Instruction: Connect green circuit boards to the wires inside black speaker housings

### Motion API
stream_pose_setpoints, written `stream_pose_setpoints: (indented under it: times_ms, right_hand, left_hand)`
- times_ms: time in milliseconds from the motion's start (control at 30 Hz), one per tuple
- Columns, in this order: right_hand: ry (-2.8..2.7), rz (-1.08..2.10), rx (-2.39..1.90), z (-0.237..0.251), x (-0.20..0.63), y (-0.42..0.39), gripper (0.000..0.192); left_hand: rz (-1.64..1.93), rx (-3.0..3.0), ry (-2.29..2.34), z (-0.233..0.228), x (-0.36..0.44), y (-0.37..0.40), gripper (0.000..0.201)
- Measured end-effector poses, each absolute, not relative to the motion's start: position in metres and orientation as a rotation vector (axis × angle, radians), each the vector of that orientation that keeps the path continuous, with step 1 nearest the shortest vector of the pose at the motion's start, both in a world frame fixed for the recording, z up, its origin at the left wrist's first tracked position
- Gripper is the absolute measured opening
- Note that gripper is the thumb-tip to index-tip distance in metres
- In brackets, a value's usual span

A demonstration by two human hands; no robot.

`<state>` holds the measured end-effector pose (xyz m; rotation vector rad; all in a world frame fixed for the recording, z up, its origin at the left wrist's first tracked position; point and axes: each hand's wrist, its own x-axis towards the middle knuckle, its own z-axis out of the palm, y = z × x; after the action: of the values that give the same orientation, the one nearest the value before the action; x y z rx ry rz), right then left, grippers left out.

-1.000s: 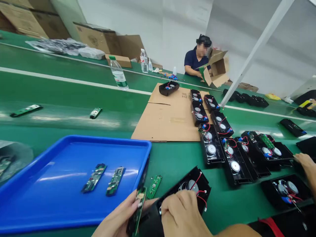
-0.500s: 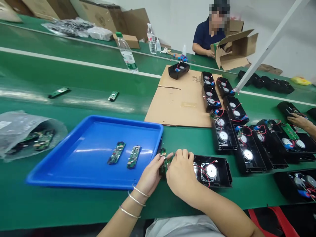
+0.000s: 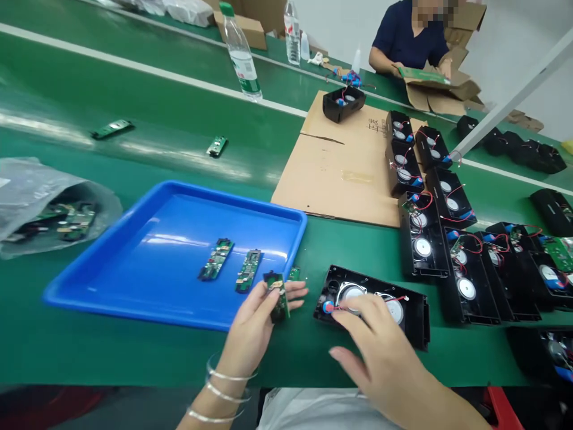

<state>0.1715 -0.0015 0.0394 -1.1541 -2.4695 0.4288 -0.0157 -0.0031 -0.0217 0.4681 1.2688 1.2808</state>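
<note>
My left hand holds a small green circuit board upright, just off the near right corner of the blue tray. My right hand rests with spread fingers on a black speaker housing, its fingertips by the red wires and a blue part at the housing's left end. Two round speakers sit in that housing. Two more circuit boards lie in the tray. Another small green board lies on the belt beside the tray.
Rows of black speaker housings stand to the right, partly on a flat cardboard sheet. A plastic bag of boards lies at left. Water bottles stand farther back. Across the green belt a person handles a cardboard box.
My hands have come apart: the left keeps the circuit board, the right has moved onto the speaker housing. The view has tilted down. The person opposite has lowered the box.
</note>
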Motion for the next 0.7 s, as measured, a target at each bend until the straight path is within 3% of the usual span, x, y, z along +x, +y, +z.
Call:
stream_pose_setpoints:
  times_ms: [100, 267, 433, 700]
  right_hand:
    - [-2.343, 0.582, -1.343, 0.047, 0.216, -0.013, 0.019]
    - [-2.325, 0.416, -1.665, 0.017, 0.239, -0.017, 0.03]
    - [-2.294, 0.559, -1.673, -0.001, 0.229, -0.017, 0.028]
    - [-2.154, 0.371, -1.471, 0.008, 0.214, -0.004, 0.033]
  left_hand:
    - [1.278, 0.355, 1.306, -0.013, -0.014, -0.014, 0.022]
    - [1.312, 0.242, 1.287, -0.01, -0.001, -0.019, 0.019]
    - [1.261, 0.185, 1.187, -0.016, -0.001, -0.017, 0.025]
    - [1.24, 0.117, 1.173, -0.012, -0.008, -0.016, 0.033]
